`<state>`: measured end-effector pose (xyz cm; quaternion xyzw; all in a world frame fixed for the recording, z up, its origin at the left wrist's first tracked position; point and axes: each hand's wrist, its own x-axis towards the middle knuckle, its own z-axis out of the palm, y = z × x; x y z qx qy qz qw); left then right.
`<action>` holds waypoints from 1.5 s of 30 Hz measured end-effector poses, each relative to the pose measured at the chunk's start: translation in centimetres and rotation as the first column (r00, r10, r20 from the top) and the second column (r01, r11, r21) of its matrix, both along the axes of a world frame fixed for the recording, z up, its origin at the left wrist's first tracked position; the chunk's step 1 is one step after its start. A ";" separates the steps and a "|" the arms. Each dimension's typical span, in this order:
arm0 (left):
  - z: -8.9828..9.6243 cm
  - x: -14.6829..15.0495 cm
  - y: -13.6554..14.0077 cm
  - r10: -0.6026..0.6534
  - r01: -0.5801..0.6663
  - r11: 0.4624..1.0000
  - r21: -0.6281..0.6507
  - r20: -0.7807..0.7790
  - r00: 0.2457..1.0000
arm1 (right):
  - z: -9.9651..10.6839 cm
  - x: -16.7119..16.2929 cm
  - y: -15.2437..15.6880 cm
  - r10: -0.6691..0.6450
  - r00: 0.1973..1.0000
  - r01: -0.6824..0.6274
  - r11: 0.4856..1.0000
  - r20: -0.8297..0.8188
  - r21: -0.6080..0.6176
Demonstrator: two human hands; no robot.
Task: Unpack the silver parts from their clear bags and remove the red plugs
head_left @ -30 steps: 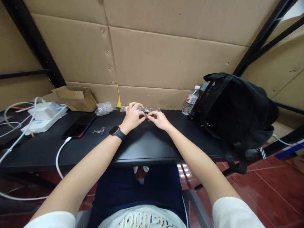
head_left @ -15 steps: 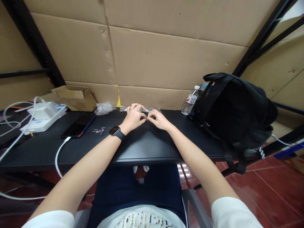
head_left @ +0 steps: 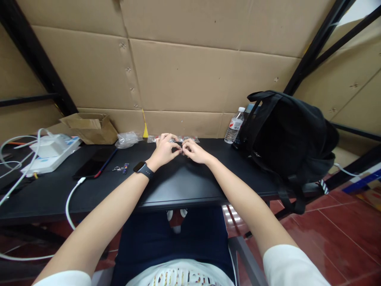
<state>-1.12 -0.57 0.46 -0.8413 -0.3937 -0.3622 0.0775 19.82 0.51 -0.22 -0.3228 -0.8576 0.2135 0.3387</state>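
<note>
At the left of the frame, below the upper-left post, a brown cardboard box (head_left: pixel 99 133) stands on the black table (head_left: pixel 178 186) with its flaps raised; its contents cannot be made out. Just right of it lies a crumpled clear plastic bag (head_left: pixel 127 140); whether it holds anything cannot be told. At the centre, behind the hands and along the foot of the cardboard wall (head_left: pixel 184 79), lie clear plastic packets (head_left: pixel 194 140) with small reddish and pale contents, too small to identify. Right of centre, a clear plastic bottle (head_left: pixel 233 129) with a white cap and a red-and-white label stands upright beside a black backpack (head_left: pixel 294 139); the pack's contents are hidden.

The item under handling is a thin, shiny piece (head_left: pixel 181 149), partly hidden by fingers and too small to name. It is located at the centre of the frame, between the fingertips of both hands. The left hand (head_left: pixel 164 151) has thumb and forefinger drawn narrow on the piece, the other fingers arched above. The right hand (head_left: pixel 195 151) meets it from the opposite side, thumb and fingers likewise pinched on it. A keychain (head_left: pixel 125 169) with a dark, multicoloured tag lies left of the watch (head_left: pixel 143 169).
</note>
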 end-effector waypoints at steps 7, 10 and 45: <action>0.6 -0.2 -0.5 0.015 -0.014 0.997 -0.074 0.003 1.000 | -0.2 0.2 0.6 0.006 0.992 -0.030 0.982 -0.126 -0.187; 0.7 -0.2 -0.6 0.001 -0.003 0.994 -0.109 -0.021 1.000 | -0.1 0.2 0.6 0.001 0.989 -0.031 0.979 -0.147 -0.201; 1.0 -6.4 2.8 -0.099 -0.015 0.891 -0.454 -0.226 0.969 | -0.1 3.5 2.4 -0.350 0.894 0.322 0.936 0.281 0.141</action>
